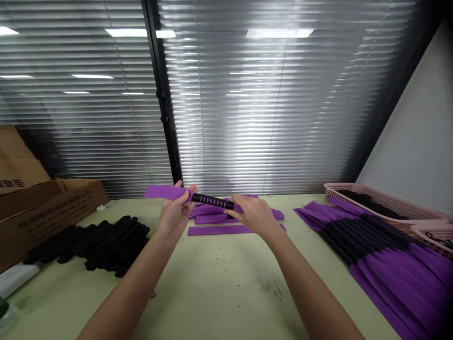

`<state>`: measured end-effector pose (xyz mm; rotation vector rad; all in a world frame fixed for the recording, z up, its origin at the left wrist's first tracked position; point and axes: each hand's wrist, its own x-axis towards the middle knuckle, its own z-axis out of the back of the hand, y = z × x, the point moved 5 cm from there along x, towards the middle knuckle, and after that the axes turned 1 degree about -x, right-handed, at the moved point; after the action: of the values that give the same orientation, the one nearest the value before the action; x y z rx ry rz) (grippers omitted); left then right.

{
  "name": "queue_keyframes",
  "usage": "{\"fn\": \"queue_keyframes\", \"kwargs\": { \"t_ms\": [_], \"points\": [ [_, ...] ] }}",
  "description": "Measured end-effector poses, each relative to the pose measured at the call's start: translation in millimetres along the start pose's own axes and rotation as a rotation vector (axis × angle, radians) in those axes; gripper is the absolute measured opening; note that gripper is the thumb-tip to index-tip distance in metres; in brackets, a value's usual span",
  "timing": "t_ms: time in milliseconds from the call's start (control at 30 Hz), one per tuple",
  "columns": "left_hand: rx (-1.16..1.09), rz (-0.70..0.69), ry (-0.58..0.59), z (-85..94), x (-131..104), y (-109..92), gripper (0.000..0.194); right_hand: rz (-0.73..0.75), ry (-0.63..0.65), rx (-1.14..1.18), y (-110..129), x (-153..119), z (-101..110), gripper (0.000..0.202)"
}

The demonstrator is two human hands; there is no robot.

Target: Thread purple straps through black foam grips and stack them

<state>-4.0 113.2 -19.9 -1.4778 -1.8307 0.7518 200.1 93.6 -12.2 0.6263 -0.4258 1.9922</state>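
Observation:
Both hands hold one purple strap (163, 191) threaded through a black slotted sleeve (213, 201), with purple showing in the slots. My left hand (177, 210) pinches the strap at the sleeve's left end, and a flat tail sticks out to the left. My right hand (255, 213) is closed round the sleeve's right end, hiding part of the strap there. The piece is raised above the table, tilted slightly down to the right. Behind and below it lie loose purple straps (219, 230), partly covered by my right hand.
Black sleeves (113, 243) are heaped on the left beside an open cardboard box (60, 203). At right lies a row of purple straps with black sleeves (399, 269). Pink baskets (375, 212) holding black items stand behind it. A window with blinds (262, 118) closes off the table's back.

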Motion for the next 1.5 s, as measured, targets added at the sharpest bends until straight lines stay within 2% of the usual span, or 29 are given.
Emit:
{"fn": "queue_keyframes", "kwargs": {
  "t_ms": [200,500,600,733,833,1067,1167,1300,1367,1500],
  "points": [
    [-0.009,-0.018,0.012,-3.0,-2.2,0.1,0.062,-0.008,0.016,-0.036,-2.6,0.4,-1.3,0.040],
    [0.069,-0.089,0.086,-6.2,-4.2,-4.9,0.061,-0.001,0.059,0.127,-5.5,-0.8,3.8,0.031],
    [0.126,-0.068,0.113,-6.9,-2.1,-8.7,0.049,0.000,0.053,0.179,-8.9,-0.9,5.5,0.031],
    [0.150,-0.020,0.138,-7.6,1.4,-9.8,0.034,-0.099,0.041,0.270,-21.2,-1.7,5.2,0.036],
    [0.139,0.016,0.175,-9.1,1.8,-6.6,0.032,-0.106,-0.004,0.270,-28.6,-2.4,4.4,0.037],
    [0.108,0.045,0.153,-8.2,1.0,-2.1,0.032,-0.050,-0.025,0.266,-28.8,-1.2,0.2,0.039],
    [0.115,0.043,0.125,-5.8,3.7,-1.1,0.032,-0.074,0.015,0.380,-29.5,-2.3,1.7,0.040],
    [0.112,0.060,0.064,0.8,9.1,0.1,0.032,-0.159,0.124,0.718,-45.0,-8.4,6.9,0.054],
    [0.097,0.077,0.037,4.7,12.0,0.2,0.032,-0.250,0.080,0.831,-62.3,-12.3,13.3,0.050],
    [0.045,0.080,0.034,9.3,17.2,-1.0,0.032,-0.430,-0.218,0.960,-99.0,-21.1,31.0,0.050]
  ]
}}
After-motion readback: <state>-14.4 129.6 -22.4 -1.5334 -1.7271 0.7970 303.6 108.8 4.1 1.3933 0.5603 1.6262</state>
